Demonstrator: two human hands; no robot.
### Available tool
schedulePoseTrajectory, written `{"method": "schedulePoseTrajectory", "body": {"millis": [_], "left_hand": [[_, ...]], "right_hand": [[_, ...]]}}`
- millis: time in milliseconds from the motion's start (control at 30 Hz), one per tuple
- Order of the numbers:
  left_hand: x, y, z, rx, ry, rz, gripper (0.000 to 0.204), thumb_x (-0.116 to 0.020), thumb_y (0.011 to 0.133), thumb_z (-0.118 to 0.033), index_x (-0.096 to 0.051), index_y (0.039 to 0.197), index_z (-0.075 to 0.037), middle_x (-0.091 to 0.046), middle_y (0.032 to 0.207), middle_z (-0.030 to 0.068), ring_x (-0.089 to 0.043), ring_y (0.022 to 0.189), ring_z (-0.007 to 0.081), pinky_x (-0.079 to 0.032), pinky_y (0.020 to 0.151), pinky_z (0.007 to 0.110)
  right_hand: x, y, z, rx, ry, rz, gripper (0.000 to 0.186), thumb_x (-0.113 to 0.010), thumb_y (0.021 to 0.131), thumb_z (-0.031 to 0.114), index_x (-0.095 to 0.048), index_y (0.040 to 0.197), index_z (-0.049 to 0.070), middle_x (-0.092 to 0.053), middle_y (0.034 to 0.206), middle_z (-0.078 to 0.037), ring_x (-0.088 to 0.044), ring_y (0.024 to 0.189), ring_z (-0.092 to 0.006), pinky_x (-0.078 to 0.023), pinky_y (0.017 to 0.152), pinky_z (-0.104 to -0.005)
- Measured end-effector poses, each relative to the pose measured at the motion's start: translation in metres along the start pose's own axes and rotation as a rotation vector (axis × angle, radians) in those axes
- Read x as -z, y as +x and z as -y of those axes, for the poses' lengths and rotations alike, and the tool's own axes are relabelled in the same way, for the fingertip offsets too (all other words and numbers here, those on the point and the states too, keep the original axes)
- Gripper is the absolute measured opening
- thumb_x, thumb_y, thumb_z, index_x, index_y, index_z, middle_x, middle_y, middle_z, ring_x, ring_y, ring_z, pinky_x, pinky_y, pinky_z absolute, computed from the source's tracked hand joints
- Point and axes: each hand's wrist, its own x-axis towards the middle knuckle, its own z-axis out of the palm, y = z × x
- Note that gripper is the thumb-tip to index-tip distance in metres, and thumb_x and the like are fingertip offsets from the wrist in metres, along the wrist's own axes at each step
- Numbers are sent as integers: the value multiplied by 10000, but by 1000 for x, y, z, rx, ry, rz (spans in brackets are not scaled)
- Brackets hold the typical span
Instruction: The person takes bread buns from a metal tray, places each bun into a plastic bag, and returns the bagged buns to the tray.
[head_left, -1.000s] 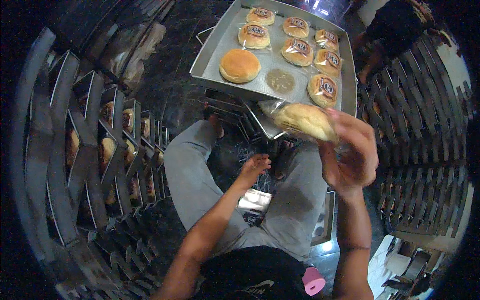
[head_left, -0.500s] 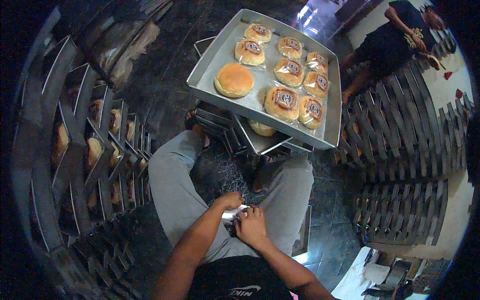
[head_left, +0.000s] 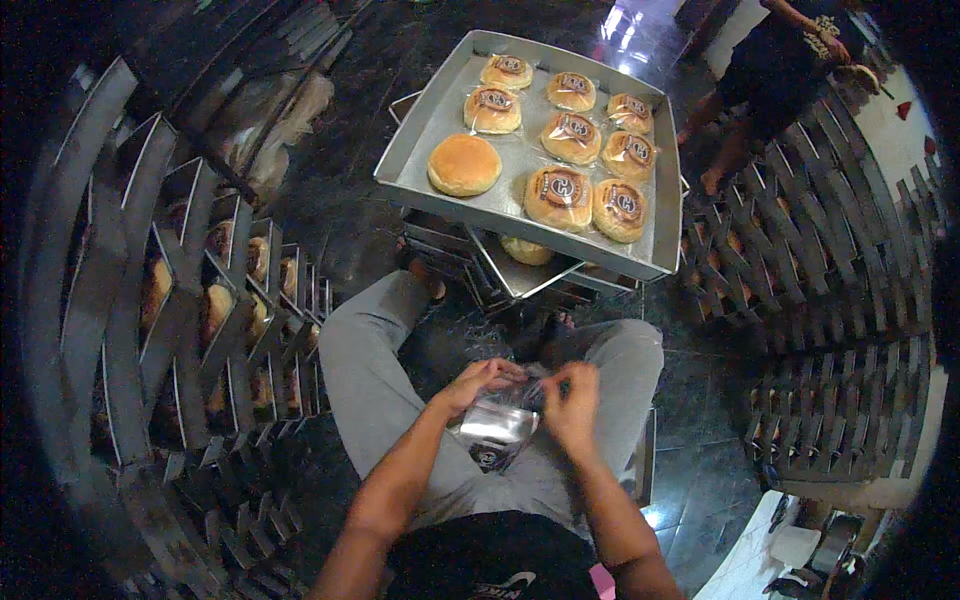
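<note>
Above my lap, my left hand [head_left: 484,382] and my right hand [head_left: 572,402] face each other. Both pinch a thin clear plastic bag [head_left: 535,376] stretched between them; the right fingers are slightly blurred. Below them, a stack of shiny printed plastic bags [head_left: 497,424] lies between my thighs. Beyond my knees, a large square metal tray [head_left: 425,196] holds one bare round bun [head_left: 465,165] at its near left. Several buns in clear printed bags, such as a wrapped bun [head_left: 560,198], sit across its middle and right.
More trays are piled under the top one, with a bun [head_left: 525,250] showing in a lower tray [head_left: 515,285]. Stacked trays of buns [head_left: 215,305] rise at my left, and more stacked trays [head_left: 770,240] at my right. A person in dark clothes [head_left: 770,60] stands at the far right.
My hands have come up off the stack in my lap and moved apart, with a clear bag now between them. The stack is more exposed. The whole view has shifted slightly.
</note>
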Motion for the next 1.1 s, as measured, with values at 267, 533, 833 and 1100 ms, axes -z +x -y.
{"method": "schedulePoseTrajectory", "body": {"millis": [267,533,833,1100], "left_hand": [[-73,-29,-53,-340,148,-673,158,-675,989,-187,-643,1011,-33,-655,868,-5,-586,745,74,-476,667,242],[-6,-48,-87,-324,-404,-737,187,-626,1022,-304,-638,968,-125,-667,812,-5,-589,649,88,-445,559,261],[2,-38,-70,-245,-744,-599,216,-545,1055,-339,-641,1012,-151,-705,953,9,-666,817,142,-497,665,298],[18,-55,-62,-371,-870,-606,268,-547,1042,-405,-633,999,-154,-655,876,-3,-632,785,136,-490,639,283]], "right_hand": [[29,21,19,-493,716,207,137,-788,841,22,-685,931,24,-696,889,-25,-620,784,-88,-496,712,-242],[59,196,160,357,367,240,180,-735,889,144,-697,974,-10,-724,886,-136,-709,827,-232,-544,776,-345],[-51,366,160,457,-132,497,591,-694,875,457,-671,1146,-67,-693,1105,-265,-680,1036,-396,-524,925,-439],[-30,335,168,489,128,429,730,-898,655,335,-601,1210,-35,-680,1118,-216,-681,1036,-306,-530,913,-412]]}}
